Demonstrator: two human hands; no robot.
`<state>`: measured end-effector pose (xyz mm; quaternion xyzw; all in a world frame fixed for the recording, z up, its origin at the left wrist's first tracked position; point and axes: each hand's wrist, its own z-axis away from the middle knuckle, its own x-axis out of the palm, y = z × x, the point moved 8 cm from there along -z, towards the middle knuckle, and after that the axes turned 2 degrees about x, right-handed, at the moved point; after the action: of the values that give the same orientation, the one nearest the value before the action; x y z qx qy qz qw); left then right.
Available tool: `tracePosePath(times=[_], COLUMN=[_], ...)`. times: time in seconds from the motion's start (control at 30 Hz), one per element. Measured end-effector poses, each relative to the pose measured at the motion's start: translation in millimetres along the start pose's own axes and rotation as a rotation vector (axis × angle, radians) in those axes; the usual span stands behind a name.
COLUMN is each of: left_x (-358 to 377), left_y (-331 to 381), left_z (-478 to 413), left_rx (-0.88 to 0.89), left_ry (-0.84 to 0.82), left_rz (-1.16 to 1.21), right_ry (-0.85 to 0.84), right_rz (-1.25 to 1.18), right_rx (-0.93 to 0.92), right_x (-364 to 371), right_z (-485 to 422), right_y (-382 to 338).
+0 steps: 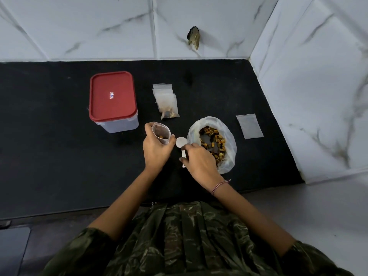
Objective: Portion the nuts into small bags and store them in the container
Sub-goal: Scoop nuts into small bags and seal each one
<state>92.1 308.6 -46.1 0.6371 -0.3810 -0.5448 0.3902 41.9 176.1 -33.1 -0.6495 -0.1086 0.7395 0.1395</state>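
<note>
My left hand (156,150) grips a small clear zip bag (160,132), held upright with its mouth open and a few nuts at the bottom. My right hand (200,161) pinches the handle of a white plastic spoon (181,142); its bowl looks empty and sits just right of the small bag. A large clear plastic bag of nuts (214,143) lies open beside my right hand. A clear container (114,102) with its red lid on stands at the left. Behind the small bag lies a short pile of small bags (166,100), the front one holding nuts.
One empty small bag (249,126) lies flat to the right of the nut bag. The black counter (49,146) ends at white marble-patterned wall tiles behind and on the right. A dark hole breaks the back wall (193,37).
</note>
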Motion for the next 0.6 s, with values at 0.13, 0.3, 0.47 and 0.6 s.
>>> tracePosePath(times=[0.13, 0.3, 0.47, 0.6], left_x=[3.3, 5.8, 10.3, 8.8], left_y=[0.3, 4.8, 9.0, 15.5], left_z=[-4.0, -9.6, -13.2, -14.3], left_rx=[0.002, -0.008, -0.030, -0.035], left_ry=[-0.027, -0.038, -0.091, -0.159], left_rz=[0.022, 0.061, 0.120, 0.167], right_ry=[-0.054, -0.013, 0.050, 0.084], right_rz=[-0.398, -0.558, -0.636, -0.711], right_rx=[0.032, 0.061, 0.167, 0.161], right_x=[4.8, 14.2, 11.1, 5.1], right_z=[-11.9, -24.3, -31.3, -41.5], right_y=[-3.3, -16.6, -10.2, -4.9])
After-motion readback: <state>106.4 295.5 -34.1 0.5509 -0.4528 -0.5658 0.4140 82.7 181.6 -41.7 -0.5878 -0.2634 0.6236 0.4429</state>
